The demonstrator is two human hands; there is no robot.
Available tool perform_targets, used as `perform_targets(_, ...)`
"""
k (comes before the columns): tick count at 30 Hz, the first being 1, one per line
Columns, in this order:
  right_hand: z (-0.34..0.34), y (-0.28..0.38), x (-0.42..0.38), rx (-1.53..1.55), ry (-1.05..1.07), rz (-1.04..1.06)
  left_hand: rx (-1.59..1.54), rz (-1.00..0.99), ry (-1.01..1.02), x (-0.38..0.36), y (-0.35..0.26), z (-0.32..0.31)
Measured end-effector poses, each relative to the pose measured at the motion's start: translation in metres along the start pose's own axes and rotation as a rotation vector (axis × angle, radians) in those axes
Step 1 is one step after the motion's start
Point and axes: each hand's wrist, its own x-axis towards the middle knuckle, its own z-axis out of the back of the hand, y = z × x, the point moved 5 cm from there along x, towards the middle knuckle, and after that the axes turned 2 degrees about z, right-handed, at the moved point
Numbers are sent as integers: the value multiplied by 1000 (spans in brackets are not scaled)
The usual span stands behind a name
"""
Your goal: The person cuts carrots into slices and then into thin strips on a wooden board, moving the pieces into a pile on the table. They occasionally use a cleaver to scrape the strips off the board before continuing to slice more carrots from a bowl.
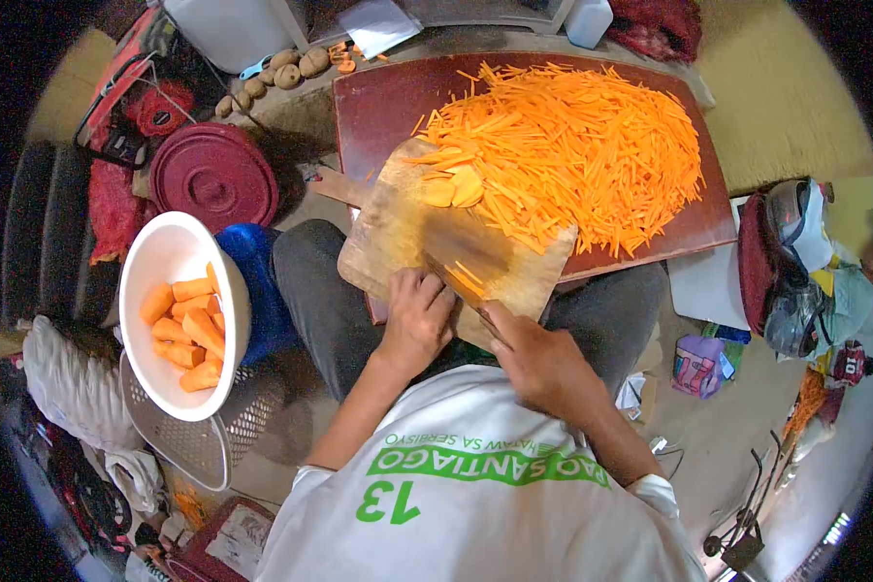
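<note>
On the wooden cutting board (398, 233), the left hand (419, 315) presses curled fingers onto carrot slices (466, 278). The right hand (538, 361) is clenched around a knife (461, 281) whose blurred blade lies across the board. Beyond the board lies a julienned carrot pile (577, 145).

Dark red tray (383, 107) under wooden cutting board (398, 228) and heap of carrot strips (572, 145).

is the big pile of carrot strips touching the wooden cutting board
Touching. The head view shows the near edge of the carrot strips spilling over the far corner of the wooden cutting board, lying on its surface with no gap between them.
</note>
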Motion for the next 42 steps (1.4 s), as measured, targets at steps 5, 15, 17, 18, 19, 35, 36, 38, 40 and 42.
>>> perform_targets(5, 1, 10, 16, -7, -54, 79, 7, -2, -14, 1, 0, 0)
perform_targets(15, -7, 3, 15, 21, -123, 160, -109, -7, -100, 0, 16, -6)
perform_targets(17, -7, 3, 14, -14, -94, 132, -109, -13, -97, 2, 15, -6)
perform_targets(18, -6, 4, 13, -45, -59, 109, -109, -13, -96, 2, 14, -5)
perform_targets(19, -6, 5, 12, -74, -23, 89, -103, -20, -96, 3, 12, -3)
perform_targets(35, -4, 6, 22, 13, -114, 170, -74, -30, -121, -3, 10, -6)
perform_targets(36, 3, 12, 18, 16, -58, 107, -79, -20, -121, -4, 11, -7)
perform_targets(38, 7, 11, 10, 26, 28, 7, -76, -23, -134, -4, 9, -5)
perform_targets(40, 6, 6, 3, 44, 73, -72, -75, -22, -144, -5, 9, -5)
perform_targets(42, 3, 7, 8, 41, 21, -10, -78, -27, -145, -5, 11, -6)
